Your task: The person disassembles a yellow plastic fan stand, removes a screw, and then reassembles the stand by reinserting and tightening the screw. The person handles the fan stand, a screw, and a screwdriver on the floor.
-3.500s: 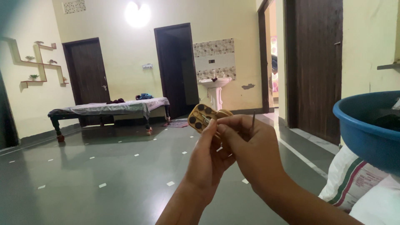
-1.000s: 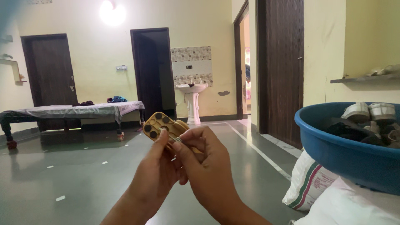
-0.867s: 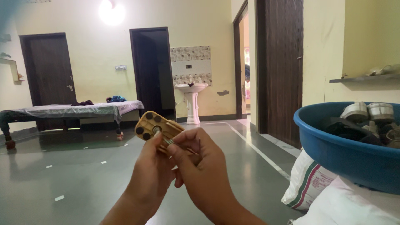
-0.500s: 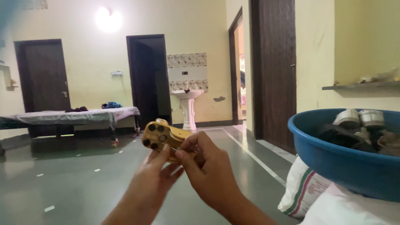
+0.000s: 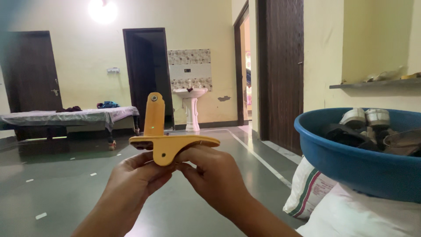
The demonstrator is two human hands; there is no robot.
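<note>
- You've got both hands up in front of you, pinching a yellow plastic part (image 5: 169,142) from below, roughly chest-high over the grey floor (image 5: 79,184).
- Your left hand (image 5: 131,184) has its grip closed on the part's underside, fingers curled up against the rounded lower lobe with the little hole in it.
- Your right hand (image 5: 215,175) is clamped on the same part just beside the left, thumb and fingertips pressed on the bottom edge; the two hands are pretty much touching.
- The part itself: a flat arm lying about level, plus a second arm standing upright off it, with a screw near the top.
- To your right there's a blue tub (image 5: 351,162) full of dark bits and metal pieces, sitting on white sacks (image 5: 315,188).
- Way back: a cot (image 5: 66,118) by the wall, a white washbasin (image 5: 190,94) and dark wooden doors (image 5: 280,70).
</note>
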